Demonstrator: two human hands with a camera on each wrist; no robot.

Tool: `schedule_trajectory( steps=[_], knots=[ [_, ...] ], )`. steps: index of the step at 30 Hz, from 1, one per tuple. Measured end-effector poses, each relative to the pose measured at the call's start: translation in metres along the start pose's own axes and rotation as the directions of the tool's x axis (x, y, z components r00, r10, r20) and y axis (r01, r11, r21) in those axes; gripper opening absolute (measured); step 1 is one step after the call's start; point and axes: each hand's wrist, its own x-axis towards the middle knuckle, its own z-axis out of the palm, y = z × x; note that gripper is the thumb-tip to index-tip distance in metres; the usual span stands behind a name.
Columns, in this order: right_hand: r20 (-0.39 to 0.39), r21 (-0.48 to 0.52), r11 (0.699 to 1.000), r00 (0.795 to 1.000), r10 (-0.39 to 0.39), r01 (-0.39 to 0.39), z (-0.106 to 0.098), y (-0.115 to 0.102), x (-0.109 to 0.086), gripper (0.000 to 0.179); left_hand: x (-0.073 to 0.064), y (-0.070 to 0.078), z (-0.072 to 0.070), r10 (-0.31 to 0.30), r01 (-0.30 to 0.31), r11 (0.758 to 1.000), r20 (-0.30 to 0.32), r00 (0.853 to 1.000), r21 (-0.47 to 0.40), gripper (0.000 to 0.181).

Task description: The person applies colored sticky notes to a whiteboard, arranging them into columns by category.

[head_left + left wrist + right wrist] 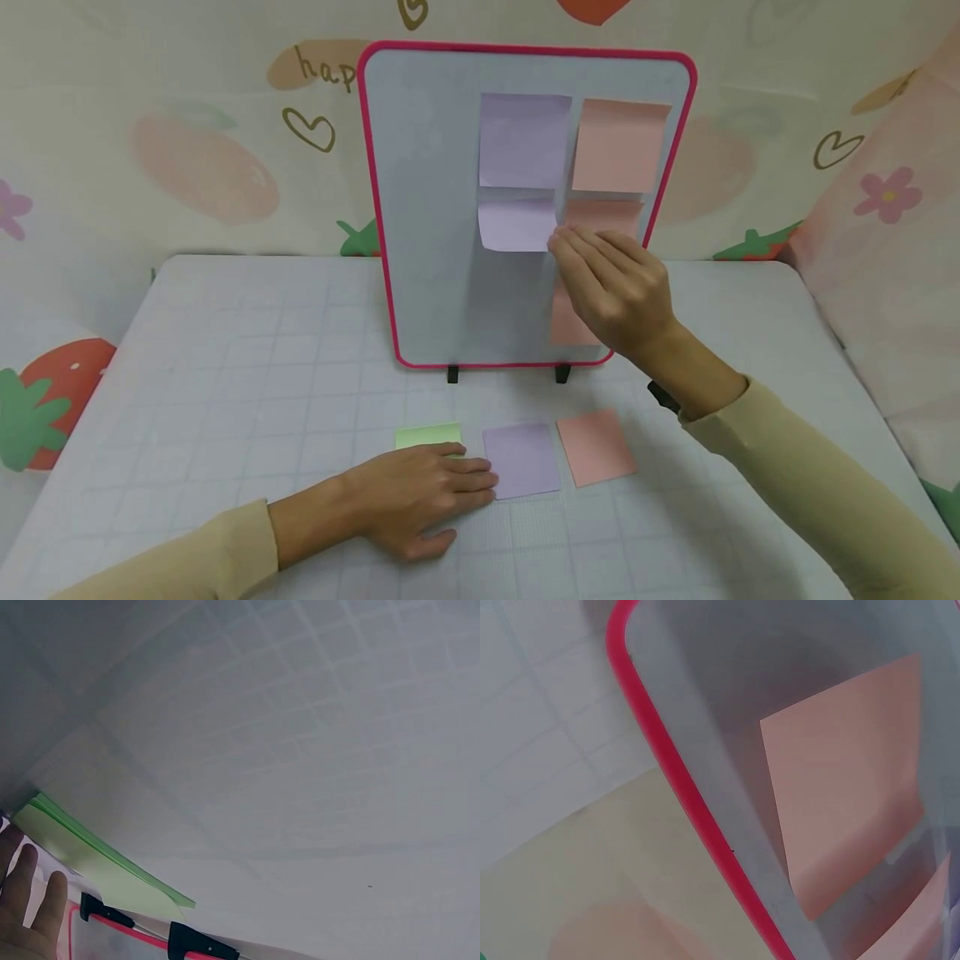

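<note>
On the upright whiteboard [427, 208], the lower purple sticky note [517, 223] bends outward at its bottom edge. My right hand [611, 287] pinches that note at its lower right corner; the fingertips are bunched and the thumb is mostly hidden. Palm down on the table, my left hand [420, 500] rests with loosely extended fingers over a green sticky note pad [427, 434]. Its fingertips touch the left edge of a purple sticky note pad [522, 461]. The left wrist view shows the green pad [97, 859] beside the fingers [49, 907].
Another purple note [525, 142] and a pink note [622, 146] are stuck higher on the board. More pink notes [573, 321] continue below, partly behind the right hand. A pink sticky note pad [597, 447] lies at the right. Black feet [562, 374] support the board.
</note>
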Motion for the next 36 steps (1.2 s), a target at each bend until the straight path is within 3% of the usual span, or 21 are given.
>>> schedule_trajectory(
  steps=[6,17,27,30,32,34,36],
  knots=[
    [0.015,0.005,1.0,1.0,0.004,-0.004,0.001,0.0,-0.003,0.012,0.002,0.0,0.0,0.012,-0.011,0.999,-0.024,1.0,0.032,0.051],
    [0.023,0.006,1.0,1.0,0.002,-0.002,0.003,0.001,-0.006,0.013,0.005,0.001,0.003,-0.018,0.005,0.994,-0.12,0.993,-0.106,0.046],
    [0.037,0.0,1.0,0.999,-0.005,0.005,0.004,0.001,-0.01,0.012,0.005,-0.001,0.003,-0.053,0.022,0.989,-0.211,0.976,-0.147,0.035],
    [0.043,-0.003,1.0,0.999,-0.008,0.008,0.004,0.002,-0.011,0.012,0.007,-0.009,-0.005,-0.081,0.033,0.986,-0.29,0.954,-0.165,0.029],
    [0.049,-0.001,1.0,0.999,-0.009,0.009,0.004,0.002,-0.011,0.012,0.009,-0.017,-0.015,-0.12,0.055,0.981,-0.357,0.926,-0.186,0.026],
    [0.056,-0.002,1.0,0.998,-0.008,0.008,0.004,0.002,-0.011,0.011,0.01,-0.028,-0.028,-0.167,0.087,0.976,-0.429,0.888,-0.2,0.023],
    [0.058,-0.002,1.0,0.998,-0.01,0.01,0.005,0.002,-0.012,0.01,0.011,-0.039,-0.041,-0.218,0.133,0.971,-0.497,0.84,-0.201,0.021]
  ],
)
